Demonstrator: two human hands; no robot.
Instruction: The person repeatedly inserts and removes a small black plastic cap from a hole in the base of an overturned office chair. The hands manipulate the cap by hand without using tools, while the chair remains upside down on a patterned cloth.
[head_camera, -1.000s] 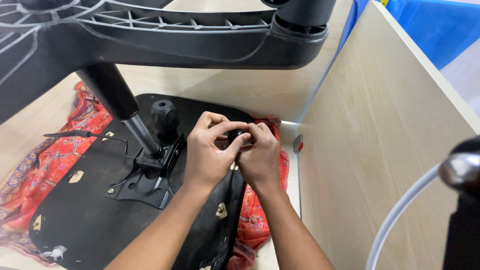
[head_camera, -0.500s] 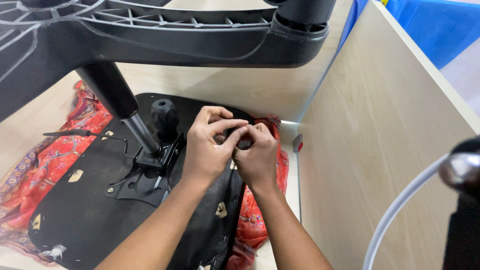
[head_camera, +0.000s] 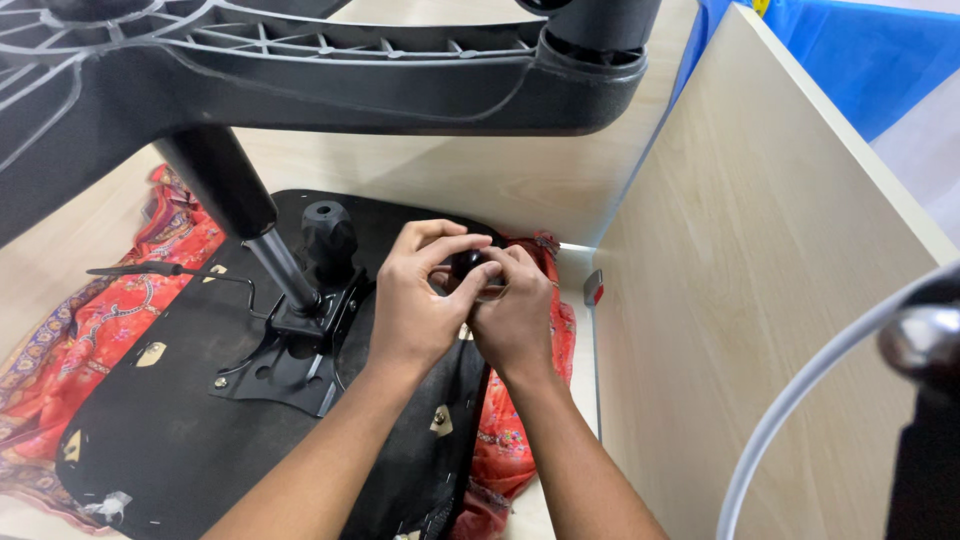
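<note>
An office chair lies upside down, its black seat underside (head_camera: 180, 420) facing up on a red patterned cloth (head_camera: 120, 300). My left hand (head_camera: 420, 300) and my right hand (head_camera: 515, 315) are pressed together above the seat's right edge, fingers pinched around a small black round part (head_camera: 466, 264) between them. A clear bit of plastic shows by my right fingers. The metal mechanism plate (head_camera: 285, 355) with its black knob (head_camera: 328, 235) sits just left of my hands. The gas column (head_camera: 235, 205) rises to the black star base (head_camera: 330, 85) overhead.
A thin black lever (head_camera: 150, 270) sticks out left from the mechanism. A light wooden panel (head_camera: 760, 300) stands upright on the right, close to my right forearm. A white curved tube (head_camera: 800, 400) and a chrome part (head_camera: 920, 340) intrude at the lower right. Blue material (head_camera: 860, 60) lies beyond the panel.
My hands have stayed in place; the fingers have shifted slightly around the small black part, closing tighter together.
</note>
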